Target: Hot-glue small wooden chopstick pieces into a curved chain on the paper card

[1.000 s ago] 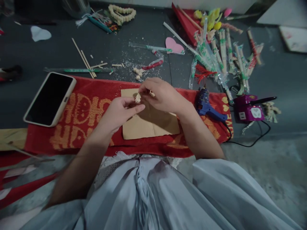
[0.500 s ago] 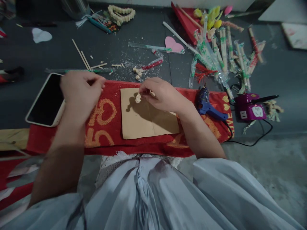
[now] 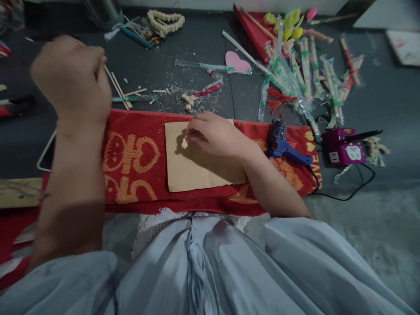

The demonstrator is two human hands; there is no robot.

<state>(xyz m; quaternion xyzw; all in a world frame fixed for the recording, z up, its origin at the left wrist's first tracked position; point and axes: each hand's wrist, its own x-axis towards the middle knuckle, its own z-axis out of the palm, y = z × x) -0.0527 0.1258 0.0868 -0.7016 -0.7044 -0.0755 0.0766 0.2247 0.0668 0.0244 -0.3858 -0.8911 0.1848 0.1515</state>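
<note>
My right hand (image 3: 213,133) is closed in a pinch on a small, knobbly cream-coloured piece (image 3: 184,142), held over a tan cardboard sheet (image 3: 210,177). Raised at the left, my left hand (image 3: 74,81) has its fingers curled in; what they hold, if anything, is hidden. Under the cardboard lies a red towel (image 3: 134,111) with orange patterns. Just beyond my right hand sits another crumbly cream piece (image 3: 188,100), beside a red strip in clear wrapping (image 3: 209,88). Several thin sticks (image 3: 120,85) lie right of my left hand.
A blue glue gun (image 3: 285,146) rests on the towel's right end, its cord running near a purple box (image 3: 344,146). Wrapped sticks (image 3: 305,65) are heaped at the back right. A phone (image 3: 47,153) is partly covered by my left forearm. A pink paper heart (image 3: 236,62) lies behind.
My left hand has moved up and to the left, away from the phone and the towel. My right hand has shifted slightly left with the cream piece still in its fingers.
</note>
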